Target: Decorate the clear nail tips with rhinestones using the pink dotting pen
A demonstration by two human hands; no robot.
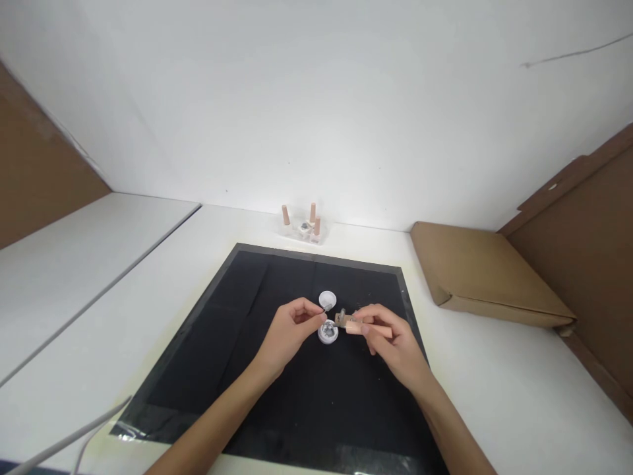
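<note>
My left hand (pixel 295 328) pinches a small grey piece (pixel 327 307) between thumb and fingertips; its exact kind is too small to make out. Under those fingertips is a round white pot (pixel 328 340) with small grey bits inside, and just beyond it a white round lid (pixel 327 298). My right hand (pixel 390 336) is closed around the peach handle of a nail polish brush (pixel 368 328), its tip pointing left to the pot. Close behind the brush is a small tan block (pixel 340 318) with a greyish upright bit, partly hidden by the brush and fingers.
A black mat (pixel 287 396) lies under both hands on the white table (pixel 163 277). At the back, a clear tray (pixel 297 237) holds several bottles with peach caps. A flat cardboard box (pixel 475 264) lies at the right, and a grey cable (pixel 74 435) runs at the front left.
</note>
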